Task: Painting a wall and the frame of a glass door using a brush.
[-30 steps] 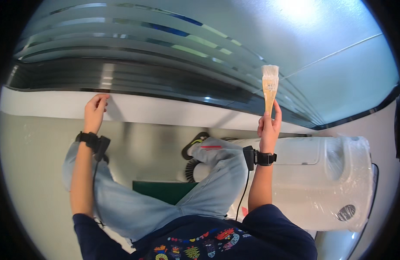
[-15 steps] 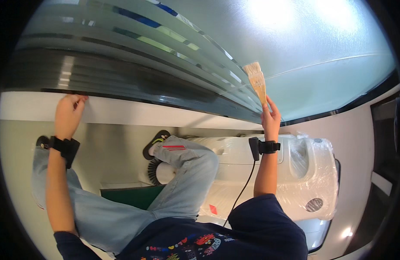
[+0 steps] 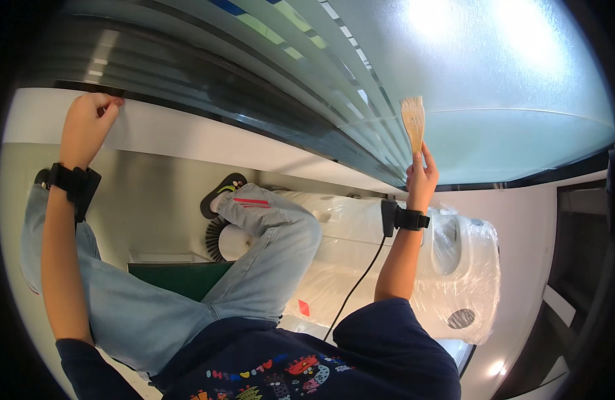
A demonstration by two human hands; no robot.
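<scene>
My right hand (image 3: 422, 179) grips the pale wooden handle of a flat brush (image 3: 412, 123). Its light bristles point up, in front of the frosted glass panel (image 3: 514, 137); whether they touch the glass, I cannot tell. On the left, my left hand (image 3: 89, 127) is closed, thumb and fingers drawn together at the dark lower frame (image 3: 207, 110) of the glass, above the white ledge (image 3: 181, 130). Anything in those fingers is hidden or too small to name. Clear stripes (image 3: 354, 70) run across the frosted surface. Each wrist wears a black strap with a small box.
Below the ledge, to the right, stands a bulky white machine (image 3: 361, 267) wrapped in clear plastic. A round black-bristled brush (image 3: 217, 240) sits near my shoe (image 3: 222, 193). A dark green panel (image 3: 181, 279) is by my legs. A black cable (image 3: 354, 293) hangs from my right wrist.
The view has shifted, so the ledge slopes more and my left hand appears higher and farther left. The brush in my right hand stands more upright. Both hands keep their closed grip.
</scene>
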